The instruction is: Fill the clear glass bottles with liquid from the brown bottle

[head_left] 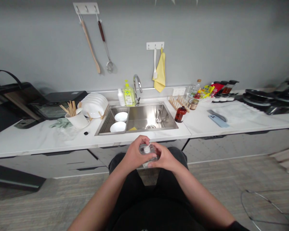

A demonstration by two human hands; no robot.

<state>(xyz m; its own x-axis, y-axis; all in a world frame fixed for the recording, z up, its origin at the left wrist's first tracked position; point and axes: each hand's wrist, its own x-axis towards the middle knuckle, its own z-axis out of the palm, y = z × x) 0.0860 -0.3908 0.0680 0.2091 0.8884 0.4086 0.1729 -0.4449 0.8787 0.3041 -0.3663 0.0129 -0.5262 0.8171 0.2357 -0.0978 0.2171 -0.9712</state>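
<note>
Between my two hands, in front of the counter edge, is a small clear pump bottle [147,149] with a white pump top. My left hand [137,154] wraps its left side, the thumb lying across the front. From the right, my right hand [164,157] grips it with thumb and fingers. The lower part of the bottle is partly covered by my fingers. On the counter to the right of the sink stands an amber bottle [180,114] with a dark top.
Beyond my hands is a steel sink [174,127] with two white bowls [118,126] in its left rack and a faucet [137,86]. Left are white plates [93,106] and a utensil cup [78,120]. A phone [218,121] lies right. Cabinet fronts [214,150] face my knees.
</note>
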